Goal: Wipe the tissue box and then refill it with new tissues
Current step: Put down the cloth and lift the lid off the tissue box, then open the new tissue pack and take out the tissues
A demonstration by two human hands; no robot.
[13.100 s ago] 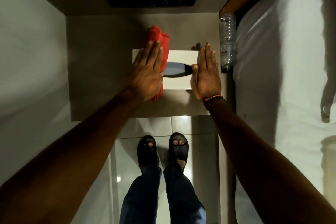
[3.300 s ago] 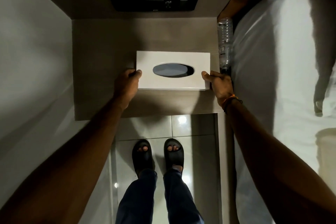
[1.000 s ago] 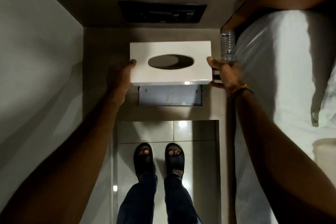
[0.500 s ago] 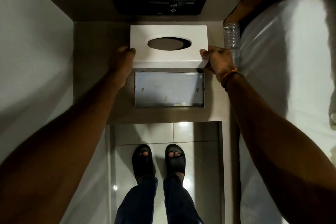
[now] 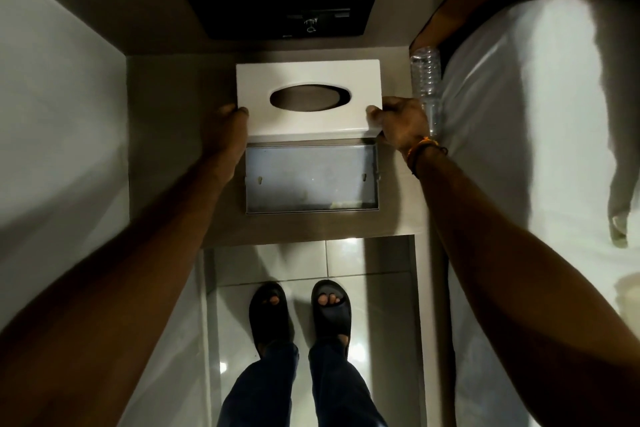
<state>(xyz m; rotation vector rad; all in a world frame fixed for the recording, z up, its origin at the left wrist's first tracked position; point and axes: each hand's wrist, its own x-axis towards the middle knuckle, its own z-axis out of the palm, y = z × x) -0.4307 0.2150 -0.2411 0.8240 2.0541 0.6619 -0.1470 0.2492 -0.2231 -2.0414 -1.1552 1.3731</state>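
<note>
The white tissue box cover [image 5: 308, 80] with its oval slot is off its base, at the back of the small table. My left hand [image 5: 227, 130] grips its left end and my right hand [image 5: 400, 123] grips its right end. The grey metal base tray [image 5: 310, 178] lies flat on the table just in front of the cover, with nothing in it but a few specks. No tissues and no cloth are in view.
A clear plastic bottle [image 5: 427, 87] stands at the table's right edge, against the white bed [image 5: 540, 149]. A black switch panel [image 5: 282, 15] is on the wall behind. A white wall closes the left side. My sandalled feet [image 5: 299, 314] stand on tiled floor below.
Both hands lifted the cover off the base and carried it toward the wall, which exposed the metal tray. The red cloth seen at the start is gone from view.
</note>
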